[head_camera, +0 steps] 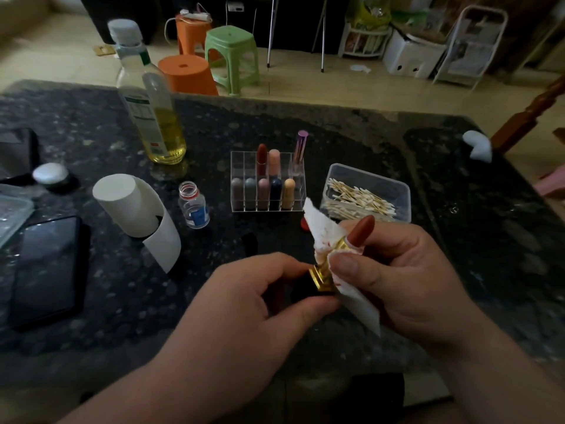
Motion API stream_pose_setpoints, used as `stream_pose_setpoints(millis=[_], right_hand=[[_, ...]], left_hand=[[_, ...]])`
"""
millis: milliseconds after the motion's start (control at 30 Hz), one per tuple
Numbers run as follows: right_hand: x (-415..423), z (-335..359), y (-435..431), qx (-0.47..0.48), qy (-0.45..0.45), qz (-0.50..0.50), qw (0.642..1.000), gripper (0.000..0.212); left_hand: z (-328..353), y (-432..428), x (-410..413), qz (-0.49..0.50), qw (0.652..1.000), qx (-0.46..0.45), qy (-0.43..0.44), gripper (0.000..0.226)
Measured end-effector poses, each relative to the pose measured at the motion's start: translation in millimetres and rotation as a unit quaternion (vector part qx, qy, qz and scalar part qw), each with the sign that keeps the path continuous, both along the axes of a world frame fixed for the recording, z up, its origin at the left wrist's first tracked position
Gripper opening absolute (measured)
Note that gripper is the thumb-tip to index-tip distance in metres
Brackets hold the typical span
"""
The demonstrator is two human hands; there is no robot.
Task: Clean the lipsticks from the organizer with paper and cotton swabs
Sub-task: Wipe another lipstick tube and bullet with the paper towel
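Closest to the lens, the left hand is curled round the black base of an open lipstick, which is gripped between thumb and fingertips, seemingly so that the tube is kept steady while it is wiped. On the other side, the right hand is closed on a folded piece of paper, pinched by the thumb against the gold collar just below the red-brown bullet. Red smears are seen on the paper, so the wiping is judged to be under way. The bullet is wound out and tilted up and away, lying across the right hand's fingers and left bare of paper, probably so that it is not crushed. Both hands are held above the dark stone table, well in front of the clear organizer, where 5 lipsticks are stood in the front row and 2 more, with 1 purple-capped tube, in the back. Just right of the organizer, a tub of cotton swabs is kept open and near the right hand. A paper roll is set to the left, near a small uncapped bottle.
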State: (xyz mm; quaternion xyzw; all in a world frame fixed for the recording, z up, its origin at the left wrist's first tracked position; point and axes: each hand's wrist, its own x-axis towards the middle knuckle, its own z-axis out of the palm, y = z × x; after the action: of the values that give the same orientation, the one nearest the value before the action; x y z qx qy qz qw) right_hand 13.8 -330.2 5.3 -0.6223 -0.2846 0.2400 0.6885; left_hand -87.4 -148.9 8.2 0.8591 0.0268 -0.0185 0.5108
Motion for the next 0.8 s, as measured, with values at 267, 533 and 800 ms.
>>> stream_pose_setpoints(millis=[267, 533, 800], right_hand=[[2.0, -3.9, -0.1, -0.007, 0.011, 0.016, 1.0, 0.021], [0.7, -1.5, 4.8, 0.01, -0.028, 0.052, 0.998, 0.009], [1.4, 1.3, 2.1, 0.005, -0.032, 0.073, 0.997, 0.01]], left_hand=[[-4.1, 10.2, 9.5, -0.072, 0.981, -0.143, 0.112, 0.029], [-2.9, -0.5, 5.7, 0.012, 0.997, -0.033, 0.063, 0.048], [2.2, 10.4, 11.5, -0.118, 0.979, -0.118, 0.114, 0.033]])
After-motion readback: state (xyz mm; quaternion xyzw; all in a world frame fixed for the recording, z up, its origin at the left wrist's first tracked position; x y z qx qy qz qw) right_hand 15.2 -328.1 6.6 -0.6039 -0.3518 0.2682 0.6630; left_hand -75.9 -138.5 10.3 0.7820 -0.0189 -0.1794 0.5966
